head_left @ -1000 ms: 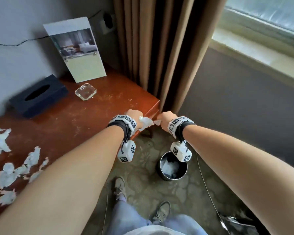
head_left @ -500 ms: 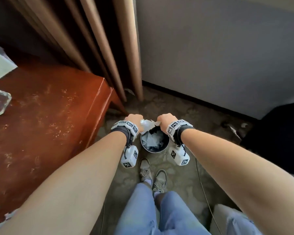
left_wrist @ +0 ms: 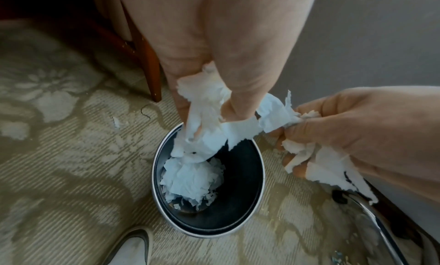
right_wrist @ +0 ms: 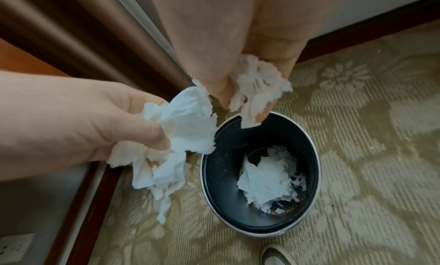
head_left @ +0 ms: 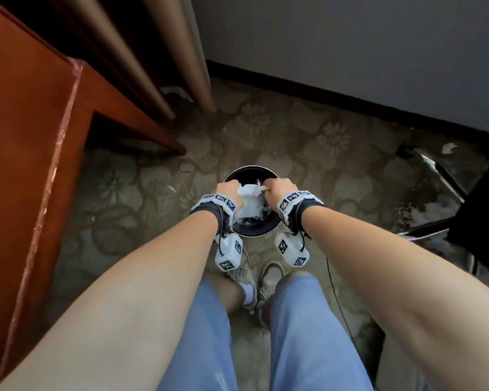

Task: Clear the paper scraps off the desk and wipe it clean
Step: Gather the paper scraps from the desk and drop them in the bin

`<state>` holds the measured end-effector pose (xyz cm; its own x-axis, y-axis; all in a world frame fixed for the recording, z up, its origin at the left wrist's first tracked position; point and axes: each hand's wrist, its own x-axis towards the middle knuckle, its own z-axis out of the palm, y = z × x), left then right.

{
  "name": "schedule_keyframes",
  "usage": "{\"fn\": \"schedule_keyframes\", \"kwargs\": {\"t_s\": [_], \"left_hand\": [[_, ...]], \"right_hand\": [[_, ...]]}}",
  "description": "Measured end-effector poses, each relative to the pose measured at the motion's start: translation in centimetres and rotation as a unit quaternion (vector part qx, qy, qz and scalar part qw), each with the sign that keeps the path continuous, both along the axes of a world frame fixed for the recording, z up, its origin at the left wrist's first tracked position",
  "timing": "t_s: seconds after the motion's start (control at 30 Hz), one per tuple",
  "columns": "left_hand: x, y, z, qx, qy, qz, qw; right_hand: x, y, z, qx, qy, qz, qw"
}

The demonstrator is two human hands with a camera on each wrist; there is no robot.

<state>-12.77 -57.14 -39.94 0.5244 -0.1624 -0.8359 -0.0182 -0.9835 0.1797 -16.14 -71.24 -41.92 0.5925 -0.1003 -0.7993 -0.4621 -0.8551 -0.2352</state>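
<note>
Both hands hold bunches of torn white paper scraps [head_left: 249,191] just above a round black bin [head_left: 250,168] on the carpet. My left hand [head_left: 227,190] grips a wad of scraps [left_wrist: 207,107] that hangs into the bin's mouth. My right hand [head_left: 278,189] pinches another bunch of scraps [right_wrist: 257,88] over the bin's rim [right_wrist: 307,137]. One strip of paper [left_wrist: 273,114] runs between the two hands. More scraps [left_wrist: 192,180] lie at the bottom of the bin. The red-brown desk [head_left: 20,136] stands to the left; only its corner shows.
Brown curtains [head_left: 164,52] hang behind the desk, and a grey wall with dark skirting [head_left: 350,94] runs behind the bin. A chair's metal leg [head_left: 435,176] is at the right. My shoes [head_left: 268,280] stand just before the bin. A small scrap [head_left: 171,189] lies on the carpet.
Both hands carried the scraps from the desk's corner down to the bin, and my head turned from the desk top to the floor.
</note>
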Motion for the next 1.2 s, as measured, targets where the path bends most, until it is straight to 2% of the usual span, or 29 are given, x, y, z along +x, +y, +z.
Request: {"fn": "schedule_keyframes", "kwargs": {"t_s": [0.1, 0.2, 0.3, 0.37, 0.47, 0.53, 0.87, 1.0, 1.2], "left_hand": [[0.0, 0.0, -4.7, -0.007, 0.017, 0.019, 1.000], [-0.5, 0.0, -7.4, -0.014, 0.042, 0.020, 0.999], [-1.2, 0.1, -7.0, -0.026, 0.039, 0.016, 0.999], [-1.5, 0.3, -5.0, -0.032, 0.030, 0.017, 0.999], [-1.5, 0.4, -0.8, -0.038, 0.021, 0.015, 0.999], [-1.1, 0.6, 3.5, -0.043, 0.014, 0.012, 0.999], [-0.2, 3.9, 29.5, -0.070, -0.117, 0.003, 0.991], [-0.9, 7.7, 38.5, -0.064, -0.165, 0.021, 0.984], [-3.6, 16.6, 47.7, -0.029, -0.227, 0.083, 0.970]], "right_hand": [[0.4, 0.4, -4.3, 0.022, 0.012, 0.006, 1.000], [0.1, 0.2, -6.2, 0.042, 0.023, 0.027, 0.998], [-0.4, -0.6, -5.5, 0.035, 0.019, 0.042, 0.998], [-0.7, -1.0, -3.8, 0.031, 0.016, 0.035, 0.999], [-0.9, -1.3, 0.3, 0.022, 0.015, 0.031, 0.999], [-0.7, -1.3, 4.7, 0.012, 0.008, 0.044, 0.999], [1.0, 0.7, 30.9, -0.015, -0.083, 0.113, 0.990], [1.9, 3.9, 39.8, -0.013, -0.133, 0.167, 0.977], [2.7, 12.2, 48.8, -0.014, -0.195, 0.277, 0.941]]}}
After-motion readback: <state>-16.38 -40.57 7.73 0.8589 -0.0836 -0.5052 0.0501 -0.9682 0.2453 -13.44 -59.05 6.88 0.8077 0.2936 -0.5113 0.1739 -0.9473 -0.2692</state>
